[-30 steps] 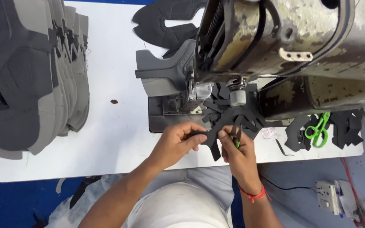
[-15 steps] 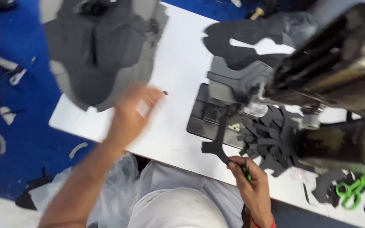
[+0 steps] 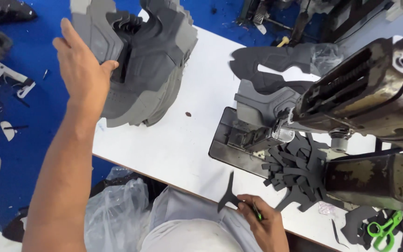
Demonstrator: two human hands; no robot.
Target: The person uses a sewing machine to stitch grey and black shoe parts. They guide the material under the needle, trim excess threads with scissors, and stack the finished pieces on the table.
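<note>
blue flooring surrounds a white worktable (image 3: 183, 140) at a stitching station, seen from above the seated worker. the left hand (image 3: 82, 70) is stretched far out to the table's left end, fingers spread and mostly open, its thumb and fingertips touching the top of a tall stack of grey cut pieces (image 3: 145, 60); whether it has a firm hold on the topmost piece cannot be told. the right hand (image 3: 262, 219) sits close to the body at the table's near edge, fingers curled shut around a small green-tipped tool (image 3: 256, 213) and pinching a thin dark cut piece (image 3: 229, 196) that juts up and to the left of the knuckles. just to the right of that hand, a loose pile of black cut shapes (image 3: 299, 168) lies beneath the head of a worn sewing machine (image 3: 369, 93), whose dark base plate (image 3: 225, 144) rests flat on the table. a folded grey piece (image 3: 262, 105) lies against the machine, and a larger dark panel (image 3: 276, 60) lies behind it toward the far edge. green-handled scissors (image 3: 383, 229) rest among black scraps at the right end. a clear plastic bag (image 3: 113, 210) hangs below the table beside the worker's lap, and small scraps dot the floor at left.
</note>
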